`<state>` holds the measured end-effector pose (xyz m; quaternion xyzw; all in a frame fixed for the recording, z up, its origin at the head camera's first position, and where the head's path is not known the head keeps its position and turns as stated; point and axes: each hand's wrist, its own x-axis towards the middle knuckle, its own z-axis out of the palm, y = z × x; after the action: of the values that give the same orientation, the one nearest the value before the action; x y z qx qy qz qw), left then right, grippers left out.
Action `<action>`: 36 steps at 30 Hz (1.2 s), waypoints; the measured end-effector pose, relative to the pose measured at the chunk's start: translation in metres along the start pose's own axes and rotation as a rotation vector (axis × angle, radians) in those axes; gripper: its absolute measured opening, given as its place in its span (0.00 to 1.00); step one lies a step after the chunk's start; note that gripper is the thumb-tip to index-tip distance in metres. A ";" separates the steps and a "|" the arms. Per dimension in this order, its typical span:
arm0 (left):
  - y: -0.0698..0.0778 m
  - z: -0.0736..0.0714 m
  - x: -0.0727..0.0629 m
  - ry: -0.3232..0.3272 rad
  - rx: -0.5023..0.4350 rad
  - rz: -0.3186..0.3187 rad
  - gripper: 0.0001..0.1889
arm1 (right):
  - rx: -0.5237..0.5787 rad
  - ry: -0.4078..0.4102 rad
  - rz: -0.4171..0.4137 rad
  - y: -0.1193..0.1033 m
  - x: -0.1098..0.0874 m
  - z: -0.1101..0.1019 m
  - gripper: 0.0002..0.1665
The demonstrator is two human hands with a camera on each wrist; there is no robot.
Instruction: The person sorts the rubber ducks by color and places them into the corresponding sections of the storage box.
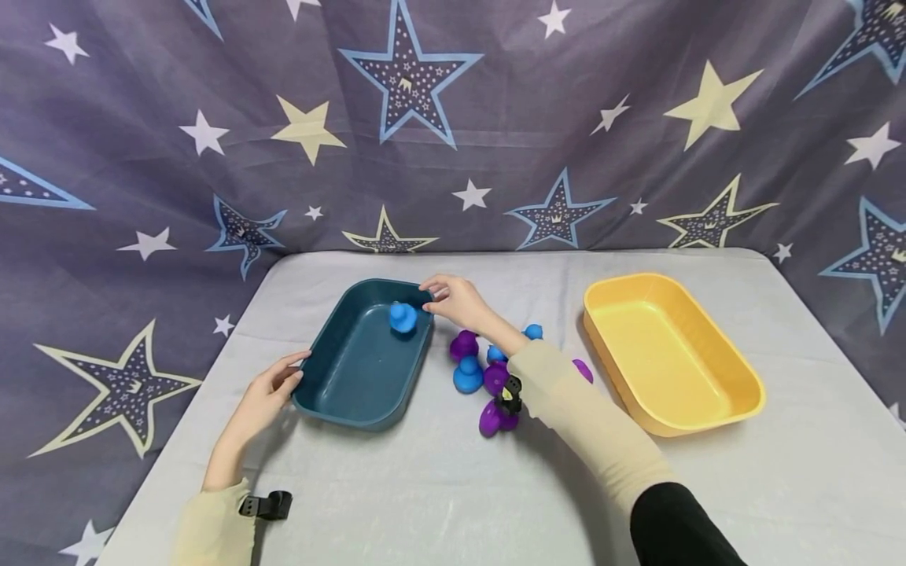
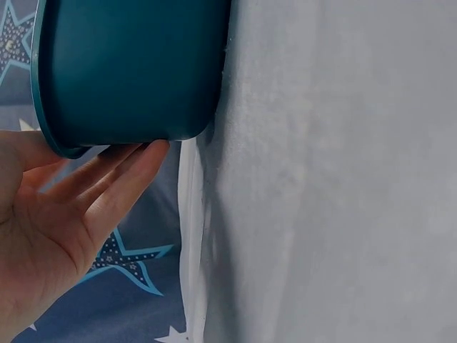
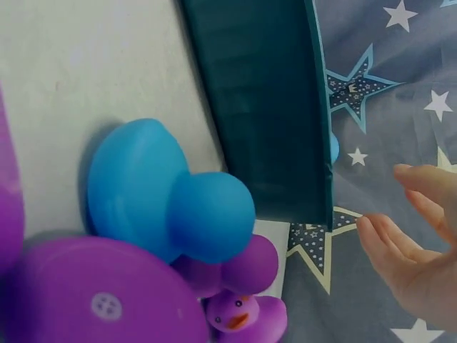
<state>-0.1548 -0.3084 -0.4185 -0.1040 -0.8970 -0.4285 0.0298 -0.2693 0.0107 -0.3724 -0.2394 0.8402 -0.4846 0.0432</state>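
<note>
A blue rubber duck (image 1: 403, 317) shows within the far right part of the teal bin (image 1: 368, 362); whether it touches the floor I cannot tell. In the right wrist view, a sliver of it shows past the bin's rim. My right hand (image 1: 456, 301) is over the bin's far right corner, thumb and fingers apart, holding nothing. At the near left side, my left hand (image 1: 263, 399) holds the bin's edge. Seen from the left wrist, its fingers (image 2: 132, 175) lie against the outer wall and the thumb reaches the rim.
Between the bins lie several blue ducks (image 1: 468, 375) and purple ducks (image 1: 464, 346), partly hidden by my right forearm. To the right stands a yellow bin (image 1: 665, 358). Behind the cloth-covered table (image 1: 425, 487) hangs a star-patterned curtain (image 1: 495, 94).
</note>
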 end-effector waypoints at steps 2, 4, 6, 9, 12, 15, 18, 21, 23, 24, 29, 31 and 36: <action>0.000 0.000 -0.001 -0.002 -0.009 -0.004 0.19 | 0.009 -0.012 -0.009 -0.001 -0.002 -0.003 0.18; 0.000 -0.001 -0.001 -0.001 -0.018 -0.006 0.19 | 0.013 -0.031 -0.021 -0.002 -0.006 -0.007 0.17; 0.001 -0.001 -0.001 0.001 -0.017 -0.005 0.19 | 0.005 -0.060 -0.034 -0.003 -0.009 -0.011 0.17; 0.002 -0.001 -0.002 0.008 -0.010 -0.003 0.19 | -0.014 -0.105 -0.055 -0.003 -0.016 -0.016 0.17; 0.002 -0.002 -0.002 0.011 -0.005 0.001 0.19 | -0.045 -0.134 -0.080 -0.002 -0.022 -0.021 0.17; 0.003 -0.002 -0.002 0.007 -0.011 0.000 0.19 | -0.077 -0.147 -0.092 -0.002 -0.029 -0.024 0.17; 0.003 -0.001 -0.001 0.006 -0.014 -0.003 0.19 | -0.110 -0.152 -0.102 -0.001 -0.036 -0.028 0.17; 0.003 -0.001 -0.001 0.007 -0.009 -0.002 0.19 | -0.124 -0.149 -0.106 -0.001 -0.043 -0.032 0.17; 0.003 0.000 0.000 0.009 -0.007 -0.001 0.19 | -0.127 -0.144 -0.111 -0.001 -0.048 -0.035 0.17; 0.003 0.000 0.000 0.011 -0.005 0.000 0.19 | -0.124 -0.144 -0.114 -0.001 -0.050 -0.036 0.17; 0.002 0.001 0.000 0.017 -0.003 0.009 0.18 | -0.097 -0.149 -0.103 0.000 -0.062 -0.043 0.17; 0.003 0.001 0.000 0.017 -0.003 0.012 0.18 | -0.088 -0.149 -0.097 0.001 -0.066 -0.046 0.17; 0.003 0.001 0.000 0.015 0.007 0.007 0.18 | -0.089 -0.137 -0.112 0.005 -0.078 -0.051 0.17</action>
<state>-0.1540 -0.3054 -0.4167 -0.1037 -0.8980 -0.4258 0.0382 -0.2178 0.0877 -0.3627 -0.3203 0.8413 -0.4310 0.0626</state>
